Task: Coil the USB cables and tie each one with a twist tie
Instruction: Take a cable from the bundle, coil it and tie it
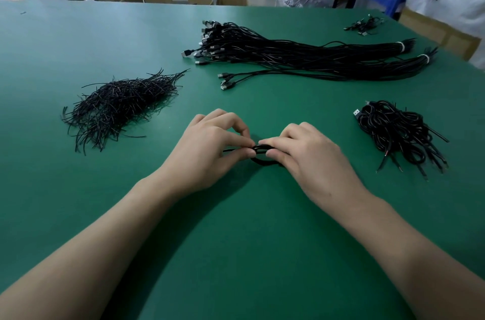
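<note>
My left hand (210,141) and right hand (301,154) meet over the green surface (236,241). Each pinches a small black coil (262,161) between thumb and forefinger. The coil's lower loop hangs beneath my fingertips, close to the surface. A thin black strand (228,149) sticks out leftward under my left thumb; I cannot tell whether it is a tie or the cable's end. To my left lies a heap of ties (118,107). Beyond my hands stretches a long bundle of cables (301,57), plugs pointing left, bound with white bands at the far right. To my right sits a pile of coiled cables (399,136).
</note>
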`<act>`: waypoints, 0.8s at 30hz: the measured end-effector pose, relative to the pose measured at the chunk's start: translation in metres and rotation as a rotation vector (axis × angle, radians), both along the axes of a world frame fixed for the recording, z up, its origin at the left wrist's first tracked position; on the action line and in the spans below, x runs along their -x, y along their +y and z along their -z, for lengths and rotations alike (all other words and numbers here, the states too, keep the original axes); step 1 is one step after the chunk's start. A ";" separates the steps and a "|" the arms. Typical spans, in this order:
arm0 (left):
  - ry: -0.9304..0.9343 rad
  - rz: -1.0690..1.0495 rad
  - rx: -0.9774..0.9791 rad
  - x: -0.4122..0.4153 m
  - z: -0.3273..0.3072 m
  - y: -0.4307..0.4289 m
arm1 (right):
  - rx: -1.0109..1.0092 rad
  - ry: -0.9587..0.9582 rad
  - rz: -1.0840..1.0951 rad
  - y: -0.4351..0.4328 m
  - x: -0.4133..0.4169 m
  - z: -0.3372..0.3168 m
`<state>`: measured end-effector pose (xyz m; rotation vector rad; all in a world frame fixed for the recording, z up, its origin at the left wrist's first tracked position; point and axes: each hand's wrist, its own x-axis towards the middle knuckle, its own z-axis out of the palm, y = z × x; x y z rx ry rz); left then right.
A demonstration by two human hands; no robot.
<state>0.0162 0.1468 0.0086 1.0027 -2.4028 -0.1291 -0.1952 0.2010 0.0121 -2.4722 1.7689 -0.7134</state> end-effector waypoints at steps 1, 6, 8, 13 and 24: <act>-0.002 -0.003 -0.016 -0.001 0.000 0.000 | 0.017 0.074 0.009 0.000 -0.002 0.001; -0.046 -0.040 0.009 -0.002 -0.001 0.002 | 0.048 0.128 0.061 0.001 -0.009 0.006; -0.049 -0.061 0.023 -0.002 -0.004 0.004 | 0.026 0.130 0.069 0.002 -0.012 0.006; -0.093 -0.052 0.050 0.010 -0.007 0.015 | 0.025 0.213 0.109 0.006 -0.014 0.008; -0.254 -0.149 0.065 0.023 -0.010 0.023 | -0.168 -0.001 -0.029 -0.002 0.018 -0.002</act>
